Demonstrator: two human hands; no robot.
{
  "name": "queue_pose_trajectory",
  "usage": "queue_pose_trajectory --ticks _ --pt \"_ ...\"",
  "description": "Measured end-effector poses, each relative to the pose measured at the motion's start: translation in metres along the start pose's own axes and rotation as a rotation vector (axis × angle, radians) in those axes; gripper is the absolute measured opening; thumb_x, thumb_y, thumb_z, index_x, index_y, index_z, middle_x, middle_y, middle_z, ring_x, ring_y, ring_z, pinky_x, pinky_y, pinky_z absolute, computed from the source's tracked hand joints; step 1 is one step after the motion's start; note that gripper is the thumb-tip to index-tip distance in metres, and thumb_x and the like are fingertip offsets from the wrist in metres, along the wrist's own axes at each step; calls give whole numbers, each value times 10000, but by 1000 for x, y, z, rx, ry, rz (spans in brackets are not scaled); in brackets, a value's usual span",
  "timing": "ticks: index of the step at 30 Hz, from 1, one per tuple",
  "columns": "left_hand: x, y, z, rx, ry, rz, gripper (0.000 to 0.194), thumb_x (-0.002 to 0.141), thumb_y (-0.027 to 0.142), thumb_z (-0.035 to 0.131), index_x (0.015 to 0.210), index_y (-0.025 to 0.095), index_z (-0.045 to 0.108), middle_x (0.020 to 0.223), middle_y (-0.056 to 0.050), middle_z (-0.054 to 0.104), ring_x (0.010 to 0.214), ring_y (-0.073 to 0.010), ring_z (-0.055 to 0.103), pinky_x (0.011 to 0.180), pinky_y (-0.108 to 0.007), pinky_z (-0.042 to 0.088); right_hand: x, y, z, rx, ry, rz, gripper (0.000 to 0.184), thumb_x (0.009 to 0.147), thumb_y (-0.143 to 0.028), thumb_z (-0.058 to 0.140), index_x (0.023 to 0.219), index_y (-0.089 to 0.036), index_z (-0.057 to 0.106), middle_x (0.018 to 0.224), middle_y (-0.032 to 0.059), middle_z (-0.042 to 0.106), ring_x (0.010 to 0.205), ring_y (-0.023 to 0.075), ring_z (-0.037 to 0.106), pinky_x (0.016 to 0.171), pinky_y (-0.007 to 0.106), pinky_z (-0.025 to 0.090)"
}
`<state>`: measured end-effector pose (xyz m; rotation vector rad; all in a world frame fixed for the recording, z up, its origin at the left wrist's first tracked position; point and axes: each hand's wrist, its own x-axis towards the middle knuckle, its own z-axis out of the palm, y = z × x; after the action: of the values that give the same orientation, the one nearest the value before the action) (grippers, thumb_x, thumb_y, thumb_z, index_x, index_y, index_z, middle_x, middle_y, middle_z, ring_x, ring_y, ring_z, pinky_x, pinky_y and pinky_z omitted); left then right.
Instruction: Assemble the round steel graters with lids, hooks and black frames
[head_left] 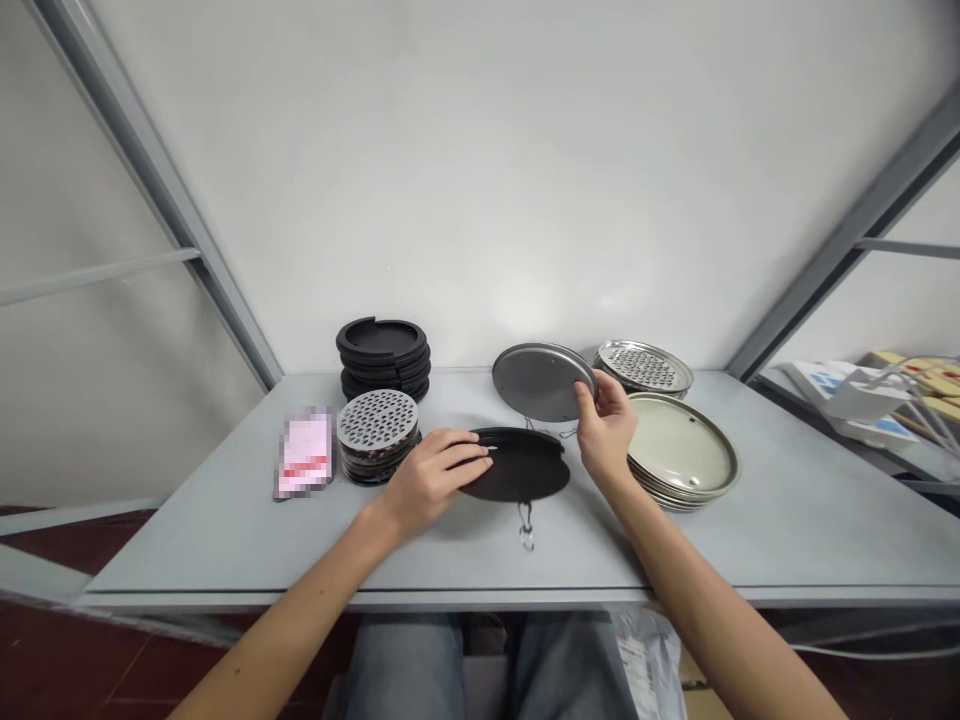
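My left hand (pixel 442 470) grips the left side of a shallow black round tray (pixel 521 475), fingers over its rim and thumb hidden. The tray has a notch at its right edge, and a small metal chain with a ring (pixel 526 530) hangs at its near side. Between thumb and fingers my right hand (pixel 606 425) pinches the right edge of a grey round metal plate (pixel 541 382). This plate is tilted, behind and above the black tray. Thin wire or chain (pixel 551 430) shows beneath it.
Black notched round trays (pixel 385 355) are stacked at the back left, behind perforated metal discs (pixel 377 425). A pink-screened, blurred-out object (pixel 306 452) lies left. On the right are stacked pale round plates (pixel 686 450) and silver grater-like discs (pixel 646 368). Grey frame posts (pixel 847 230) flank the table (pixel 247 540).
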<state>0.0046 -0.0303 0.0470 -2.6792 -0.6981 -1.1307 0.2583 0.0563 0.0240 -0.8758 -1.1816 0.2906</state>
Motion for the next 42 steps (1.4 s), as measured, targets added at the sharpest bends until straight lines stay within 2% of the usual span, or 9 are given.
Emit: queue_pose_trajectory --ticks 5,13,18,23,25,27,30,36,42 --pt "1 1 -43 62 60 -3 320 978 209 390 1154 267 650 1234 -84 623 1213 -245 522 967 -470 478 -14 -6 6 -33 -206 15 284 792 -370 678 1002 -178 686 967 78 710 853 213 648 788 376 527" --pt "30 -27 -74 63 437 -118 207 950 236 514 1085 246 672 1203 -59 609 1160 -225 561 977 -447 489 -34 -14 13 -49 -565 -272 199 823 -254 662 1018 -241 700 970 62 726 883 216 646 805 399 511" --pt "34 -49 -64 159 316 -43 235 922 227 563 1125 286 665 1252 -64 580 1200 -235 518 998 -478 447 -36 -8 15 -103 -808 -448 198 823 -164 623 992 -234 697 974 61 728 931 217 635 855 413 484" --pt "27 -60 -50 161 207 -12 262 934 241 538 1156 325 650 1281 -61 561 1213 -239 496 991 -507 428 -44 -3 17 -141 -1081 -329 235 793 -266 690 1022 -218 677 953 71 706 918 215 626 822 378 500" --pt "25 -57 -48 122 199 -16 255 934 262 540 1155 329 650 1283 -59 558 1216 -237 492 997 -507 423 -45 -3 18 -82 -1041 -186 491 778 -346 716 1231 -221 575 982 81 696 900 214 635 792 370 519" --pt "25 -52 -47 75 175 -5 257 943 276 522 1161 330 647 1285 -60 557 1219 -236 489 1001 -505 421 -43 -5 18 16 -887 -66 754 783 -383 710 1429 -230 353 1101 110 667 938 215 639 801 373 529" --pt "25 -43 -47 11 105 32 269 955 268 492 1169 320 646 1291 -72 557 1227 -240 487 1001 -497 423 -32 -17 15 144 -677 -20 895 799 -396 691 1506 -266 159 1334 148 544 1118 238 592 897 402 509" --pt "32 -44 -47 35 55 15 219 939 310 529 1106 300 669 1291 -78 551 1233 -250 482 1002 -493 421 -20 -33 13 154 -608 -81 348 861 -315 617 1200 -236 619 1186 91 663 1066 236 634 933 401 505" --pt "31 -91 -68 256 104 -509 650 833 519 617 1372 197 446 1431 -169 397 1341 -335 351 1093 -542 310 0 -24 43 111 -422 -96 317 811 -274 656 1122 -212 670 1096 64 698 987 220 668 889 384 554"
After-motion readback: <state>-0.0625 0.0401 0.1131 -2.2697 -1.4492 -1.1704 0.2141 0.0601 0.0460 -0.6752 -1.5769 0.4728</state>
